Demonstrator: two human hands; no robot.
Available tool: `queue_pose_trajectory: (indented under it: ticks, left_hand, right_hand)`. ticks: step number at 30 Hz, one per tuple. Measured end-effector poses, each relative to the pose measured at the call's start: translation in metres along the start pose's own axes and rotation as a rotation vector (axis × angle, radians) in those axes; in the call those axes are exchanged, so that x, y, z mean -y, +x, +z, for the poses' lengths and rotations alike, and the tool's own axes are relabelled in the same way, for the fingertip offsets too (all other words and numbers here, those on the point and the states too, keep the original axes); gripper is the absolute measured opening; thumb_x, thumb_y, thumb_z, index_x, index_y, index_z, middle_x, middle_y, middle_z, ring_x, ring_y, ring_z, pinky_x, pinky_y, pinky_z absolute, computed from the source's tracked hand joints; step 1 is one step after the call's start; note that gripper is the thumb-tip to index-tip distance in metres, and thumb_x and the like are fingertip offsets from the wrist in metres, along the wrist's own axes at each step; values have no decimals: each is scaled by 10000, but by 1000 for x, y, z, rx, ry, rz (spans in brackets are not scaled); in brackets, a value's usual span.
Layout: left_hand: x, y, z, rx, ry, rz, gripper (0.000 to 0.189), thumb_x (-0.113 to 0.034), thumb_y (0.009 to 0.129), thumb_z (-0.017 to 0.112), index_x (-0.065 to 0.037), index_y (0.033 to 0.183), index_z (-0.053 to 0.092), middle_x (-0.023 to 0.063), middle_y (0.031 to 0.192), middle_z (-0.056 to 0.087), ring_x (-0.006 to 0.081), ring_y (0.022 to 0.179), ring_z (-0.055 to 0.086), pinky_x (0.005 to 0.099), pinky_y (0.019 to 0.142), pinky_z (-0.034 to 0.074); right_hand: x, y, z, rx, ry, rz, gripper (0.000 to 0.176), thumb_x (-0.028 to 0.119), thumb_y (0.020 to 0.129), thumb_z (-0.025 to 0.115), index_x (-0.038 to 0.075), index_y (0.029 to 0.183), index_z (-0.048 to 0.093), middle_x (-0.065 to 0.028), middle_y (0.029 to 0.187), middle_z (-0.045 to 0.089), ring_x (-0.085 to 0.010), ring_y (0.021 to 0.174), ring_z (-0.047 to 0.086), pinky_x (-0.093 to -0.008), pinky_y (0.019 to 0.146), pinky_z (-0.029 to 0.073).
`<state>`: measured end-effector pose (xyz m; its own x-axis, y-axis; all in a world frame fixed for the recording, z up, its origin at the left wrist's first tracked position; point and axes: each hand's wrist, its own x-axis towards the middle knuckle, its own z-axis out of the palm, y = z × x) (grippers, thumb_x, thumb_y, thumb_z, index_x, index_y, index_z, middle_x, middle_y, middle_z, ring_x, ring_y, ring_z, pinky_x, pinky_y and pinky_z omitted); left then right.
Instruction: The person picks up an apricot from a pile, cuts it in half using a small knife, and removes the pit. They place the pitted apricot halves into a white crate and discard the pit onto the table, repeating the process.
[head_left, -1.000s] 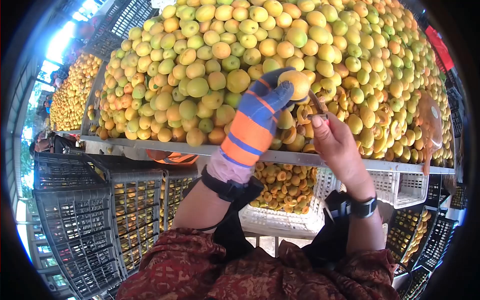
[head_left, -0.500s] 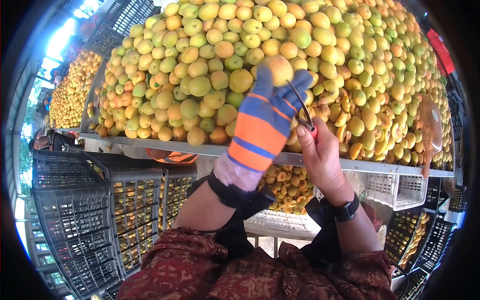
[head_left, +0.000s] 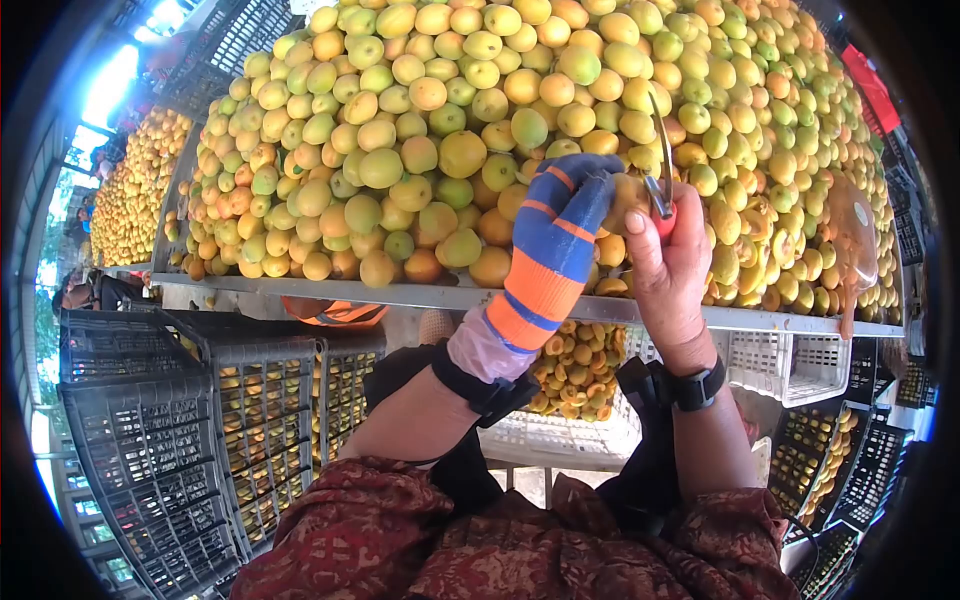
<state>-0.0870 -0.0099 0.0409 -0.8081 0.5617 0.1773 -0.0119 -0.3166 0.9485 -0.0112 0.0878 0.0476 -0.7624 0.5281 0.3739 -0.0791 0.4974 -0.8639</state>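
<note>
My left hand [head_left: 562, 222], in a blue and orange striped glove, is closed around an apricot [head_left: 627, 194] above the metal table's front edge. The glove and my right thumb hide part of the fruit. Bare and wrapped round a red handle, my right hand [head_left: 672, 275] grips a knife with a thin curved blade [head_left: 664, 135] that points up and away from me. Both hands nearly meet at the apricot. Behind them rises a big heap of yellow-green and orange apricots [head_left: 380, 170]. Several split halves [head_left: 755, 255] lie in the heap to the right of my hands.
A raised metal rim [head_left: 420, 294] borders the table. Below it, a white crate [head_left: 560, 450] holds cut apricot halves [head_left: 575, 375]. Black crates [head_left: 140, 440] stand at left, more at lower right. A white basket [head_left: 790, 365] sits under the right rim. A brown-stained plastic piece [head_left: 852, 245] lies at right.
My left hand has drawn the apricot down and right, toward my right hand. The knife has swung more upright, and my right hand has shifted slightly right.
</note>
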Motion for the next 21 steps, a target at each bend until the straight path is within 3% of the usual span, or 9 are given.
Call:
queue_pose_trajectory:
  ticks: [5,9,10,11,13,15,16,20,21]
  left_hand:
    - [4,4,10,-246,-71,64,287,-294,933,469,-25,937,568,19,894,580,91,824,512,248,734,426]
    - [16,8,8,-270,-10,205,303,-321,924,491,-36,848,559,5,779,562,84,715,500,238,642,416]
    - [-1,5,15,-334,-323,-25,243,-260,914,514,-34,832,549,-6,712,546,66,655,484,218,584,398]
    - [-1,6,15,-334,-324,-28,243,-260,914,514,-34,832,549,-6,712,546,66,655,484,218,584,398]
    - [0,9,16,-311,-192,109,190,-194,898,535,-28,806,539,-11,684,536,50,626,465,213,543,380]
    - [1,11,13,-302,-29,173,166,-160,889,545,-23,796,539,-18,685,535,42,632,457,216,540,377]
    - [1,12,11,-293,136,237,145,-127,879,555,-18,785,539,-24,686,534,34,639,449,219,538,374]
    - [5,17,5,-260,228,357,82,-35,829,577,-10,757,546,6,651,517,84,604,459,242,534,370]
    - [4,21,0,-226,473,535,54,4,793,583,-9,753,549,32,643,506,130,591,466,257,533,375]
  right_hand:
    - [-1,0,12,-34,46,-115,409,232,803,691,21,1073,468,-63,825,587,-114,769,544,-252,717,458]
    - [4,-8,17,144,292,46,380,206,850,640,-9,1093,444,-58,910,574,-92,834,512,-243,739,449]
    - [7,-9,19,131,382,99,369,197,865,619,-8,1109,433,-53,942,568,-86,856,505,-236,757,440]
    - [10,-10,21,116,470,151,357,187,881,597,-6,1125,423,-48,973,561,-79,878,498,-228,776,431]
    - [16,-11,27,90,679,220,335,202,908,555,5,1139,413,-30,1004,550,-73,908,492,-220,807,417]
    - [11,-12,33,51,743,370,273,319,941,472,83,1076,486,19,767,550,-23,564,477,-167,463,388]
    - [13,-11,35,35,741,411,250,365,946,440,126,998,493,51,618,479,-15,407,344,-169,345,242]
    - [26,-7,28,82,902,669,294,420,941,423,139,898,498,59,510,370,-34,364,253,-183,343,191]
    - [23,-8,27,79,901,671,294,420,941,423,139,898,498,59,510,370,-34,364,253,-183,343,191]
